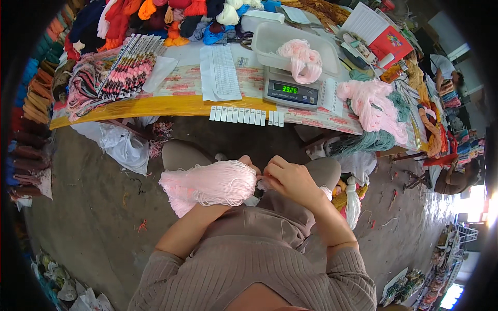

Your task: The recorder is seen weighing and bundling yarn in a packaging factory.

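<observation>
So basically the person sits low in front of the worktop (155,106) with a fat pink skein (207,184) laid across the left forearm, probably so the arm carries the bulk while both hands meet at its right end. Left hand (248,165) is mostly buried behind the yarn; only a couple of fingers poke out at the top, curled against the skein, and I can't tell exactly how they grip. Right hand (291,179) has its fingers pressed together and bent inward, pinching the strands at the skein's tip, looks like it's working on the end. All of that hangs over the lap, well apart from the worktop. Up on the worktop there's one scale (290,93) with one clear tray (295,44) on top, and one small pink hank (302,61) sits in the tray, presumably so it gets weighed without loose strands falling off. Just right of the scale lies one bigger pink pile (369,103), with teal yarn (371,140) drooping over the edge under it. A row of small white tags (246,115) lines the front edge, about eleven by my count, close to the person for easy grabbing. One white sheet (222,72) lies left of the scale, and one rack of wound threads (127,70) further left. Colourful bundles (166,18) heap along the back, too many to count.
</observation>
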`<state>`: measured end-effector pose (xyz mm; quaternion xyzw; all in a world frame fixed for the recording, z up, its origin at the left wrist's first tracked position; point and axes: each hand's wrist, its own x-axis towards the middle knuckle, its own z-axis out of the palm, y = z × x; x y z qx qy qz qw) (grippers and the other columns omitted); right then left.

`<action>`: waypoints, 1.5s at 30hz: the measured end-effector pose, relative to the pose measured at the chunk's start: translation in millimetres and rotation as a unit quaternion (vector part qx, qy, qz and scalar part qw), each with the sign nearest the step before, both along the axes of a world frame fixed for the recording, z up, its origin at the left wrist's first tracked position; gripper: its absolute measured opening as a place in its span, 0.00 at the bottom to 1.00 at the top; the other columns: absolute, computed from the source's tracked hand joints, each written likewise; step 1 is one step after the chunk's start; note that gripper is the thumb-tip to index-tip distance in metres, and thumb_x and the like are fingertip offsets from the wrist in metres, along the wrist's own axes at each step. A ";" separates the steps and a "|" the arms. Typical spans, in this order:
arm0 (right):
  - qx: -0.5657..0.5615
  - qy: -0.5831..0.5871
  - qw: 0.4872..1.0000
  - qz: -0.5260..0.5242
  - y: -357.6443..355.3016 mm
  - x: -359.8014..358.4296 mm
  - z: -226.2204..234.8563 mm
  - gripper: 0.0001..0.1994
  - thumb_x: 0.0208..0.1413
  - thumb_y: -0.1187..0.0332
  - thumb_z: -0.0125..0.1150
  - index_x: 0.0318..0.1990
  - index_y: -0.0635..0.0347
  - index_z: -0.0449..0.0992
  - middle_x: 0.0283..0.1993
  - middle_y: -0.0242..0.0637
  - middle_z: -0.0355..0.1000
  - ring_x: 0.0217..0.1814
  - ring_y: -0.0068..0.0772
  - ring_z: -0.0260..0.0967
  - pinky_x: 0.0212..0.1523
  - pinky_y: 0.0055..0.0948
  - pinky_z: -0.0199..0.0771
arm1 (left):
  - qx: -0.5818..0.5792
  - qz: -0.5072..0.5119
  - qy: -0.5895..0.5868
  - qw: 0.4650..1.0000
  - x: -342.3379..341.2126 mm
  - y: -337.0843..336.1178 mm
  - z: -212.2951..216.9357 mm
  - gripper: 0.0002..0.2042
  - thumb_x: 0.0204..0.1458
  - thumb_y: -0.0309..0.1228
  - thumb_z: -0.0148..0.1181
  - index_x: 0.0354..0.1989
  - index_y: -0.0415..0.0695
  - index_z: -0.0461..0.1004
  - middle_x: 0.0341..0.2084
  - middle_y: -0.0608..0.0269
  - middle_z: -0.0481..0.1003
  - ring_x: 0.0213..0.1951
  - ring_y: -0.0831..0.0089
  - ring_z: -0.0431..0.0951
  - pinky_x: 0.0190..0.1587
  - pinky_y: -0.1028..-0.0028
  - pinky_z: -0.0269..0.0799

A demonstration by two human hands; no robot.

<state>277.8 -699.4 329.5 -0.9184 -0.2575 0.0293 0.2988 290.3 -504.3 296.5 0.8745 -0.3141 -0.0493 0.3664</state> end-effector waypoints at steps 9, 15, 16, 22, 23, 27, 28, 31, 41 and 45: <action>0.116 0.026 0.949 -0.292 -45.8 76.6 -5.1 0.15 0.53 0.68 0.55 0.47 0.59 0.65 0.39 0.46 0.71 0.30 0.37 0.71 0.33 0.33 0.70 | -0.157 0.071 0.055 0.984 -1.5 13.9 19.0 0.05 0.50 0.29 0.57 0.29 0.42 0.75 0.22 0.64 0.67 0.23 0.73 0.67 0.25 0.73 0.61; 0.058 -0.151 0.940 -0.299 -62.0 162.6 -27.6 0.22 0.51 0.67 0.57 0.53 0.60 0.58 0.54 0.50 0.65 0.51 0.51 0.66 0.46 0.38 0.66 | -0.352 0.080 0.274 0.892 -18.7 24.3 59.0 0.07 0.51 0.28 0.56 0.36 0.40 0.76 0.20 0.73 0.63 0.25 0.82 0.61 0.28 0.79 0.56; 0.031 -0.127 0.942 -0.308 -63.2 171.9 -30.0 0.24 0.50 0.67 0.57 0.53 0.59 0.57 0.55 0.51 0.64 0.50 0.54 0.65 0.45 0.41 0.66 | -0.352 0.081 0.271 0.892 -21.5 25.8 61.5 0.07 0.51 0.28 0.56 0.36 0.40 0.76 0.20 0.73 0.63 0.25 0.82 0.61 0.28 0.79 0.56; -0.116 -0.189 0.935 -0.278 -100.7 169.0 -59.0 0.14 0.51 0.67 0.54 0.43 0.59 0.61 0.46 0.52 0.66 0.41 0.58 0.68 0.35 0.50 0.68 | -0.385 0.063 0.251 0.886 -22.2 40.6 45.3 0.08 0.51 0.29 0.57 0.37 0.40 0.76 0.21 0.72 0.63 0.25 0.82 0.61 0.28 0.80 0.56; -0.138 -0.197 0.934 -0.264 -106.8 147.9 -64.5 0.12 0.52 0.66 0.53 0.41 0.59 0.62 0.42 0.52 0.67 0.38 0.58 0.69 0.33 0.50 0.68 | -0.390 0.064 0.243 0.886 -21.8 43.7 42.1 0.07 0.51 0.29 0.57 0.37 0.40 0.76 0.22 0.71 0.64 0.25 0.83 0.62 0.28 0.80 0.57; -0.240 0.072 0.964 -0.092 -65.7 8.1 -49.1 0.11 0.55 0.61 0.50 0.35 0.61 0.68 0.27 0.47 0.72 0.28 0.52 0.72 0.28 0.41 0.73 | -0.436 -0.010 0.472 0.766 -21.7 40.2 43.2 0.07 0.50 0.29 0.57 0.35 0.41 0.76 0.35 0.68 0.69 0.28 0.84 0.64 0.30 0.81 0.60; -0.193 0.173 0.966 0.010 -50.5 -21.7 -40.6 0.12 0.55 0.61 0.51 0.35 0.63 0.70 0.27 0.45 0.72 0.25 0.45 0.73 0.27 0.36 0.73 | -0.407 -0.055 0.510 0.756 -23.8 35.8 58.3 0.08 0.49 0.31 0.58 0.34 0.40 0.75 0.42 0.66 0.68 0.30 0.85 0.65 0.33 0.83 0.60; 0.048 0.554 0.828 0.071 -27.7 -50.8 -8.6 0.13 0.56 0.62 0.52 0.35 0.66 0.71 0.26 0.39 0.73 0.23 0.26 0.73 0.25 0.24 0.72 | -0.340 -0.061 0.572 0.744 -31.4 4.0 103.4 0.08 0.46 0.30 0.57 0.32 0.39 0.75 0.51 0.57 0.64 0.23 0.86 0.65 0.26 0.85 0.57; 0.077 0.428 0.899 0.048 -37.7 -43.1 33.8 0.14 0.54 0.58 0.57 0.36 0.62 0.70 0.29 0.35 0.69 0.30 0.24 0.66 0.31 0.26 0.64 | -0.394 -0.044 0.584 0.708 -38.6 -9.1 20.4 0.12 0.50 0.36 0.59 0.40 0.45 0.71 0.24 0.71 0.70 0.23 0.87 0.66 0.22 0.87 0.60; 0.195 0.285 0.938 0.016 -30.3 -51.4 12.3 0.15 0.55 0.58 0.56 0.36 0.63 0.70 0.26 0.34 0.68 0.27 0.23 0.63 0.28 0.26 0.63 | -0.370 0.006 0.484 0.793 -42.9 -15.2 42.2 0.14 0.51 0.31 0.58 0.45 0.43 0.69 0.31 0.67 0.71 0.34 0.84 0.69 0.38 0.84 0.64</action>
